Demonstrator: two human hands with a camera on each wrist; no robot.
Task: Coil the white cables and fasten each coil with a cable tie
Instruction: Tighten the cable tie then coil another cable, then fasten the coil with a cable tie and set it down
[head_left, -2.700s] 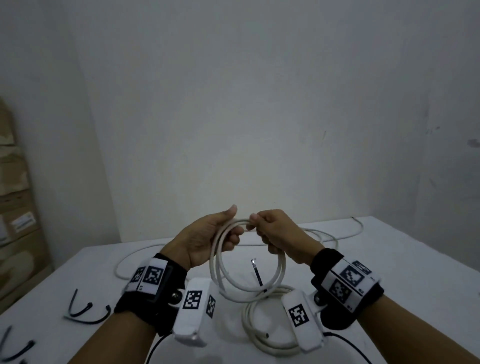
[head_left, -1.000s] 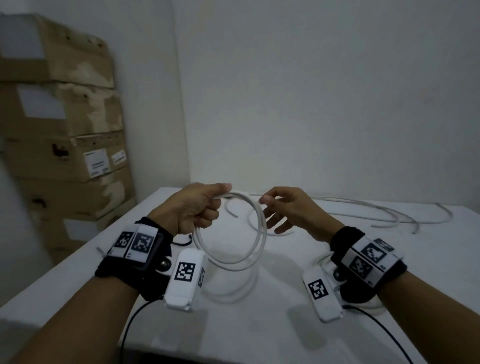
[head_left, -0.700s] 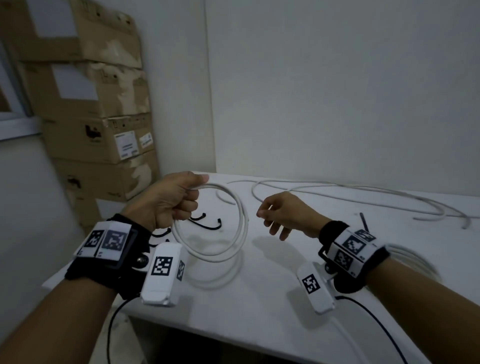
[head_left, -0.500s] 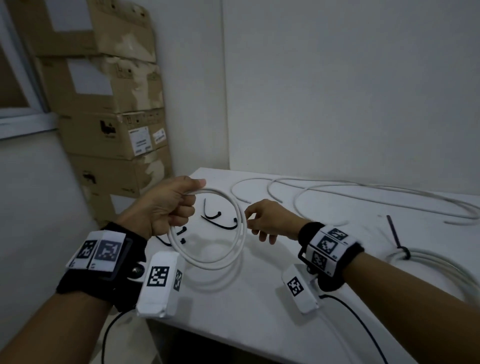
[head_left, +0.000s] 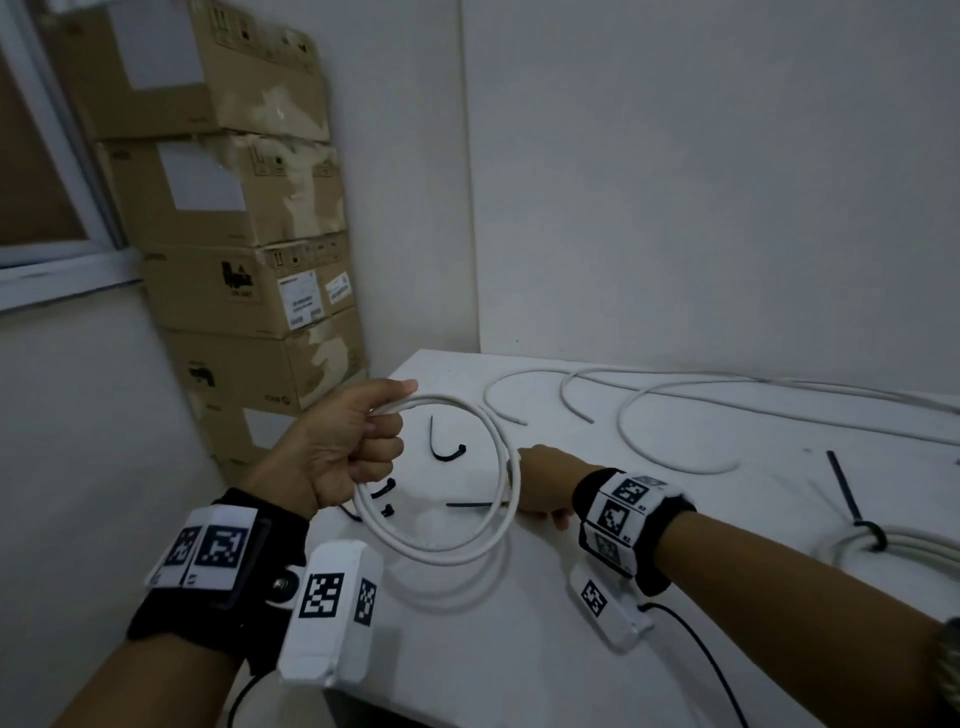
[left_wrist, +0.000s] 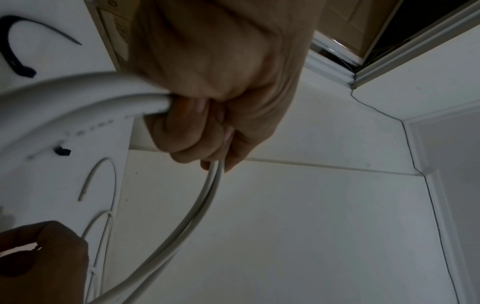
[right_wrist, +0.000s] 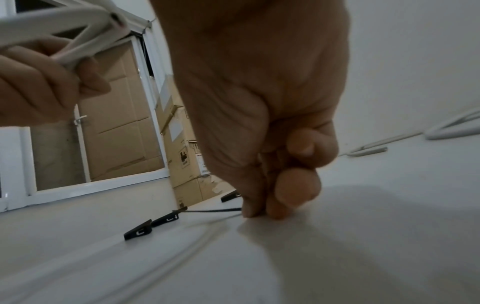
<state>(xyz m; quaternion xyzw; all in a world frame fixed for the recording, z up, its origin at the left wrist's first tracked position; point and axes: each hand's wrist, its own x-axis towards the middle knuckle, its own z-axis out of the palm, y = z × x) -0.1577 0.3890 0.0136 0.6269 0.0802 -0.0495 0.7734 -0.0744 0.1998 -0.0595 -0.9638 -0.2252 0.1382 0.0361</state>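
L hand (head_left: 343, 452) is raised above the white surface (head_left: 519, 649), fingers (left_wrist: 187, 131) curled tight round the coiled white cable (head_left: 441, 551), which hangs as an upright ring of approx. two turns, clear of the surface. In the L wrist view both strands run through the fist and exit below it. R hand (head_left: 540, 488) is down at the surface, just beyond the ring's right side; in the R wrist view its thumb and fingertips (right_wrist: 283, 205) are pressed together on the tail end of a straight black cable tie (right_wrist: 213, 210) lying flat. Whether the tie is lifted at all: cannot tell. Further black cable ties lie loose nearby: one hooked tie (head_left: 444, 441) seen through the ring, others (head_left: 384, 499) near the L hand. Loose white cables (head_left: 675, 415), uncoiled, trail across the far part of the surface. At the right edge sits a finished coil (head_left: 904, 545), already bound with a black tie. Stacked cardboard boxes (head_left: 234, 249) stand against the wall, left of the surface, beside a window frame (head_left: 67, 254). Marker bands and camera units are on both wrists.
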